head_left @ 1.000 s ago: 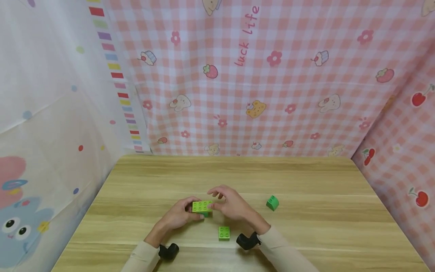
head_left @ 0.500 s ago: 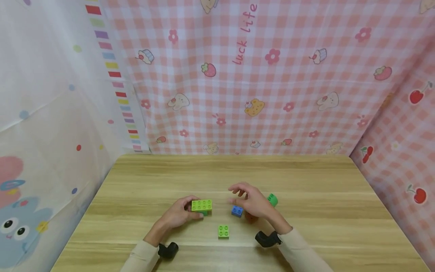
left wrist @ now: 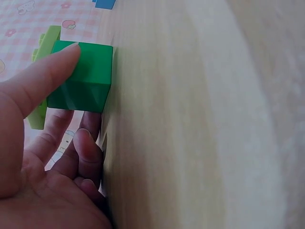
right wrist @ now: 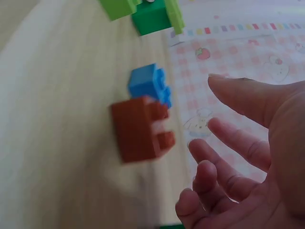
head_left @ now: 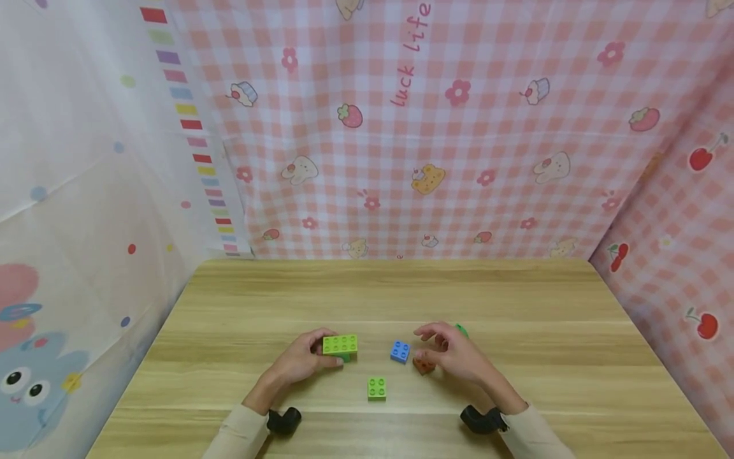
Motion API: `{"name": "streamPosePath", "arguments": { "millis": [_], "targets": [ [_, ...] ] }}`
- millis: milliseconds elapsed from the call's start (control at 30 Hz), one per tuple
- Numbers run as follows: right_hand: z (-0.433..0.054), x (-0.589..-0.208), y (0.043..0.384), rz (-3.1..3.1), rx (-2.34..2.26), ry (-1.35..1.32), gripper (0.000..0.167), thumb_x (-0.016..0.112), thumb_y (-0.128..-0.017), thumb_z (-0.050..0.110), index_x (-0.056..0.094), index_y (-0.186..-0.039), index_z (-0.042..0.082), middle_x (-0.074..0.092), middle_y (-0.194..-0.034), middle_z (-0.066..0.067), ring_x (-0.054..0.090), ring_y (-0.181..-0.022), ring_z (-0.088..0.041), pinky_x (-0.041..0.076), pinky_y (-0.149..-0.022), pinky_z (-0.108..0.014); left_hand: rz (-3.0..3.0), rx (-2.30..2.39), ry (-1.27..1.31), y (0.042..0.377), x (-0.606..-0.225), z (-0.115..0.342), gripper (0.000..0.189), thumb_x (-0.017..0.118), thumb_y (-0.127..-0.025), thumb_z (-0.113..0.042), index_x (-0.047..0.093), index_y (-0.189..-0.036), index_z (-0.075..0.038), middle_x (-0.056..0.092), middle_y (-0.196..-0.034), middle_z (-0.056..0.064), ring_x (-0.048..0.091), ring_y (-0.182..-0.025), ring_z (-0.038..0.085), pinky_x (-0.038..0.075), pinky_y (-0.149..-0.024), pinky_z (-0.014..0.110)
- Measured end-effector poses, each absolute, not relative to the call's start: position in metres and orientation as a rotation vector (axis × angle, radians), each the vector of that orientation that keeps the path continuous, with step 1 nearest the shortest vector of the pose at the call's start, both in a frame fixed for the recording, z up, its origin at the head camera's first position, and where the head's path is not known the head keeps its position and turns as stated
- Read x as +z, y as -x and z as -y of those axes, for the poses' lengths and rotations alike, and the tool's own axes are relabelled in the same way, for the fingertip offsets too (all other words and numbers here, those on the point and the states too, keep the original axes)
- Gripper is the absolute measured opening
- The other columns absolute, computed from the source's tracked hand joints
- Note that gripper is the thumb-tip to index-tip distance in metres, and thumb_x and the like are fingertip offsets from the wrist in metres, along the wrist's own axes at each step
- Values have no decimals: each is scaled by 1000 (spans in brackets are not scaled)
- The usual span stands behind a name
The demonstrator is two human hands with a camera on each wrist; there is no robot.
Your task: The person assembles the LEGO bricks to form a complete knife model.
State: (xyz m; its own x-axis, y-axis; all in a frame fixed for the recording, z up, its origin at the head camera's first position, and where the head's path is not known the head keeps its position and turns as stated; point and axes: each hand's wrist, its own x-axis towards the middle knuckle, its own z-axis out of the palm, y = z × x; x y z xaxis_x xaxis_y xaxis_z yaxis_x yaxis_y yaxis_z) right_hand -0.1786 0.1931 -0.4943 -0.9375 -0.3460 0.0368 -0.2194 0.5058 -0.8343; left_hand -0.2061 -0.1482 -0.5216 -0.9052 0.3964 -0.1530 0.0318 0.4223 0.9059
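My left hand point(head_left: 299, 360) holds a dark green toy brick point(left wrist: 86, 71) with a lime eight-stud plate point(head_left: 340, 344) on its top. The thumb lies along the near side of that brick; fingers are partly behind it. My right hand point(head_left: 457, 357) hovers, fingers loosely bent, by a reddish-brown brick point(head_left: 423, 366). In the right wrist view a gap separates the fingers from the brown brick point(right wrist: 136, 131), and nothing is held. Left of it sits a blue four-stud brick point(head_left: 400, 351).
A lime four-stud brick point(head_left: 376, 389) lies nearer the front of the wooden table point(head_left: 275, 287). Mostly hidden behind the right hand is a green curved brick point(head_left: 462, 330). Patterned cloth point(head_left: 504, 140) surrounds the back and sides.
My right hand has moved right from the lime plate, past the blue brick to the brown one. The blue and brown bricks have come into sight. The left hand keeps its hold.
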Motion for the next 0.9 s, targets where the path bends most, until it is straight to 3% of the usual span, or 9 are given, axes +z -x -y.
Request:
{"name": "streamPosePath", "arguments": {
  "millis": [300, 633, 900],
  "targets": [
    [-213, -510, 175, -2533, -1387, 601, 45, 79, -83, 16, 63, -123, 1, 63, -99, -8, 48, -72, -9, 41, -62, -21, -2328, 1484, -368, 206, -519, 148, 45, 83, -80, -17, 65, -120, -10, 58, -92, 5, 50, -84, 19, 40, -72, 28],
    [-217, -512, 173, -2481, -1341, 579, 47, 78, -86, 21, 61, -126, 4, 64, -115, -8, 49, -77, -11, 42, -66, -22, -2323, 1481, -388, 205, -519, 148, 44, 82, -80, -18, 65, -121, -10, 57, -91, 5, 49, -83, 19, 40, -71, 28],
    [-215, -512, 173, -2472, -1327, 574, 48, 79, -84, 21, 61, -126, 4, 63, -116, -8, 48, -77, -11, 41, -66, -22, -2317, 1488, -395, 204, -518, 149, 45, 82, -80, -17, 65, -121, -10, 58, -92, 5, 50, -84, 19, 41, -73, 28]
  ]
}}
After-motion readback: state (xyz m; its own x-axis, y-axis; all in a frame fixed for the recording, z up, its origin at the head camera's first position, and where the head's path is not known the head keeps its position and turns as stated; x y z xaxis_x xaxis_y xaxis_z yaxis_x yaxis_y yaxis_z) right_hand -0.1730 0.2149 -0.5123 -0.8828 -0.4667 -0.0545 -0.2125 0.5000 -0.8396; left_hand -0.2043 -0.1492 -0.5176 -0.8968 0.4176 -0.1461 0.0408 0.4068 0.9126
